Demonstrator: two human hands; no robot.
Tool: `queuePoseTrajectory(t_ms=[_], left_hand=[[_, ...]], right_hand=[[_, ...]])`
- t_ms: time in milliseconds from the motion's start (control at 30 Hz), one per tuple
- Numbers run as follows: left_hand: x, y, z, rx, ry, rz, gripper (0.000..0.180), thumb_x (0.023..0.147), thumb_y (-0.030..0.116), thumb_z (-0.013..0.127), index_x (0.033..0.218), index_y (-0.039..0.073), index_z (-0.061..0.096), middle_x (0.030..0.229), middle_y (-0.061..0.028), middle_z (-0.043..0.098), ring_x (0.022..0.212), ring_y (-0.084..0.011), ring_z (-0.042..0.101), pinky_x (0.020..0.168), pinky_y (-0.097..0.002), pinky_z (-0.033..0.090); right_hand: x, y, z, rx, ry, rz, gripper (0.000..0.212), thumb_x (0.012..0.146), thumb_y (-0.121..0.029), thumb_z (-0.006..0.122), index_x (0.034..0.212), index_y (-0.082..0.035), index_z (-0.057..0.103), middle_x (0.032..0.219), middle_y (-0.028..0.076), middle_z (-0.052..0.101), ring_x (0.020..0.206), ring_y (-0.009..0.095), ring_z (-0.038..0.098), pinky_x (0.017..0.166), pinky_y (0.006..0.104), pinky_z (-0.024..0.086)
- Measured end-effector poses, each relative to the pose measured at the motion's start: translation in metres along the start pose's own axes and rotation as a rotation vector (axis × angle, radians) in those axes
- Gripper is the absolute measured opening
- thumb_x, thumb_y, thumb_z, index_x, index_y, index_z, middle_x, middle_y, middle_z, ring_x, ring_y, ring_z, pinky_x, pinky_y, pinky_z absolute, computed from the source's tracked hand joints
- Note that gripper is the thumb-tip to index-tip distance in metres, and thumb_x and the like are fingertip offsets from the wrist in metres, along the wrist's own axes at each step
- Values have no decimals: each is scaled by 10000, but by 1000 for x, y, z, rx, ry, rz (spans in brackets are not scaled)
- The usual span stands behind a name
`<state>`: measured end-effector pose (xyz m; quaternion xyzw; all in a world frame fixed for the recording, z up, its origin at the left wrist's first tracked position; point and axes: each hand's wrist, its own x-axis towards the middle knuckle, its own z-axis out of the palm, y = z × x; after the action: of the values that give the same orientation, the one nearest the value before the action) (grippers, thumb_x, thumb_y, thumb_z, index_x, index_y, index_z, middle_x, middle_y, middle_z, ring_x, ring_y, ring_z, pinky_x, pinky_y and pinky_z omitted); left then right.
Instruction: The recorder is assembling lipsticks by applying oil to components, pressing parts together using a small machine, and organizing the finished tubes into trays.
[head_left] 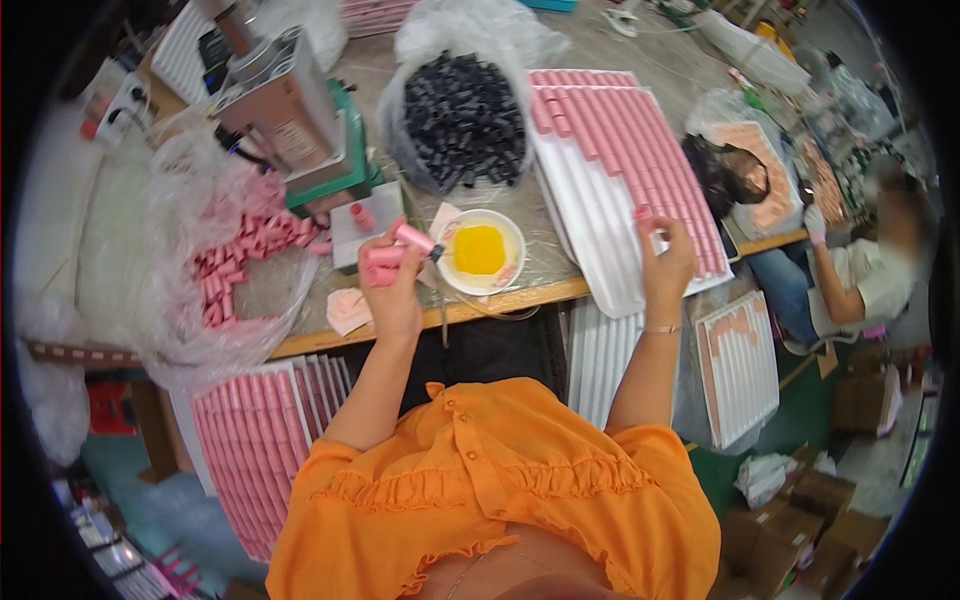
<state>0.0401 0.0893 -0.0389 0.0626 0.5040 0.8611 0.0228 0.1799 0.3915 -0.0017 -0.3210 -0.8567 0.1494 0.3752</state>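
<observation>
My left hand (395, 295) is closed around a few short pink tubes (383, 262). One of them, with a black end piece (436, 253), points toward a white bowl (516, 232) holding a flat yellow pad (478, 250). My right hand (668, 262) pinches a pink tube (643, 214) over a white ridged tray (597, 235), whose far and right grooves hold rows of pink tubes (650, 150). Between the machine and the bowl, another pink tube (362, 216) sits on a grey block (350, 240).
Behind the bowl is a clear bag of black tube pieces (465, 125). A grey-green machine (290, 115) and a plastic bag of loose pink tubes (240, 245) occupy the left. Filled trays (250, 440) lean below the wooden table edge (430, 318). Another person (860, 265) sits at the far right.
</observation>
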Motion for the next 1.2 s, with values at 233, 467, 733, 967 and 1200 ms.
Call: queuePoseTrajectory(t_ms=[233,467,733,967,1200], left_hand=[[-6,5,0,134,-3,123,328,862,-22,671,1064,53,424,1272,-218,555,1117,-196,559,976,-307,443],[9,25,-36,407,-48,105,278,841,0,699,989,48,469,1154,-190,618,1123,-259,598,985,-355,445],[100,14,-98,1135,-122,150,500,782,86,752,1229,23,536,1035,-120,689,959,-248,669,832,-338,515],[91,42,-115,776,-123,194,355,761,125,781,1036,58,567,917,-67,644,844,-180,628,771,-326,503],[3,75,-108,748,-438,93,322,765,154,776,990,54,570,916,-66,644,853,-176,629,755,-314,496]], right_hand=[[-69,-156,53,609,-544,-349,509,710,-245,819,1148,-90,611,790,5,688,627,177,606,698,336,403],[-75,-179,106,378,-604,-628,407,744,-226,774,1116,-132,639,868,21,673,844,227,591,718,380,343],[-61,-233,179,399,-661,-450,324,716,-263,780,968,-87,673,887,91,675,935,297,583,763,441,427],[-72,-240,198,272,-550,-510,454,682,-292,812,1060,-99,649,959,102,621,999,305,546,806,468,406],[-85,-218,95,903,-1049,-369,376,797,-131,755,1154,-70,652,936,52,647,831,134,574,700,276,456]])
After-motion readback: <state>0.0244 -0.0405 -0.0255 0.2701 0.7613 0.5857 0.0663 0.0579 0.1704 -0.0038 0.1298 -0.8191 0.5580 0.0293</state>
